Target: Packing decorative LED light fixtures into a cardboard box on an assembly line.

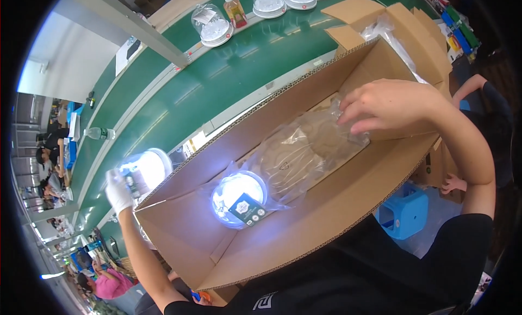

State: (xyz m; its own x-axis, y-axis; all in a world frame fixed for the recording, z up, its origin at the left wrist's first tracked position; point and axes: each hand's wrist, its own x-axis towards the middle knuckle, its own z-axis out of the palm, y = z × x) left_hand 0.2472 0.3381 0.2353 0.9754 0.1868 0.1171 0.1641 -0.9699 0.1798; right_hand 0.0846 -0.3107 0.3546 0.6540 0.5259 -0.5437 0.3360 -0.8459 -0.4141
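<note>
My left hand [118, 191], in a white glove, grips a brightly lit round lamp with a clear cover [152, 168] outside the left end of a long cardboard box [190, 244]. Glare and blur hide part of that grip. Inside the box, another glowing round lamp [237, 192] lies toward the left, a dark green printed tag [246, 208] on it. Beside it, clear plastic bags [293, 157] spread over a cardboard insert [321, 176]. My bare right hand [380, 105] hovers at the bags' right end, fingers bent and apart; whether they touch the film is unclear.
Beyond the box runs a green conveyor belt [234, 76]. Along its far side stand clear domes on white bases [212, 28] and a drink bottle [235, 11]. An open carton [402, 32] adjoins at right. A blue stool [403, 211] and a co-worker's hand [453, 183] are at lower right.
</note>
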